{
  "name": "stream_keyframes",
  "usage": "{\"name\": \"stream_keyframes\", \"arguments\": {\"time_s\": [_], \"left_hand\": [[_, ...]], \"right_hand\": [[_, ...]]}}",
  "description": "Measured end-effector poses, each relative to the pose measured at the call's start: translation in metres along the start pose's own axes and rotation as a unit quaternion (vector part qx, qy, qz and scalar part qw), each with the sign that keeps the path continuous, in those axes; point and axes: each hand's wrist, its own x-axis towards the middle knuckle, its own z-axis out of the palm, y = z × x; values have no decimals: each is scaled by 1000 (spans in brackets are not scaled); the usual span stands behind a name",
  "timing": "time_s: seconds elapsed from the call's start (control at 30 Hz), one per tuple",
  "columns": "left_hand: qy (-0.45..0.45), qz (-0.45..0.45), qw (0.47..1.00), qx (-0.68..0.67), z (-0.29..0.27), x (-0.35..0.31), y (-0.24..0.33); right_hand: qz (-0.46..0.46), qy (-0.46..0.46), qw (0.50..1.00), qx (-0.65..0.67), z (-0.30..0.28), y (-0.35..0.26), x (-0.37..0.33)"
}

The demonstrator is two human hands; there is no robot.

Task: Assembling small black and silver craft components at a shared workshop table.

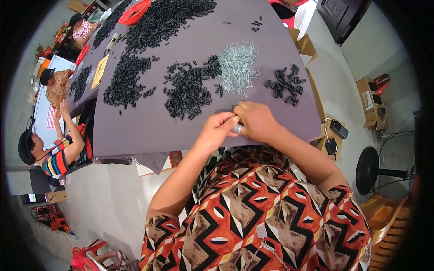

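My left hand (218,130) and my right hand (257,120) meet near the front edge of the table, fingers closed and pressed together. What they pinch is hidden between the fingertips. A small silvery-grey band (237,128) shows where the hands touch; whether it is worn on a finger or held I cannot tell. Just beyond them lies a heap of small shiny silver metal pieces (238,67). Left of that heap is a pile of short black cylindrical parts (186,90), and a smaller group of similar black parts (285,85) sits to the right.
More black parts (126,80) spread along the purple-grey tabletop (149,124), with a red basin (134,12) farther back. Several people sit along the left side, one in a striped shirt (63,153). Cardboard boxes (305,47) stand beside the right edge, a wooden chair (384,221) behind.
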Motion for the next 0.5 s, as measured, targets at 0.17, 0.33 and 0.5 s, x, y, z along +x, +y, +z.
{"name": "stream_keyframes", "arguments": {"time_s": [0.17, 0.33, 0.5], "left_hand": [[78, 16, 994, -73, -7, -6, 11], [219, 176, 925, 256, -10, 6, 18], [241, 266, 774, 521, -14, 25, 18]], "right_hand": [[101, 55, 993, -17, -34, 26, 2], [149, 71, 983, -85, -46, 53, -1], [179, 68, 978, -82, -46, 51, 4]]}}
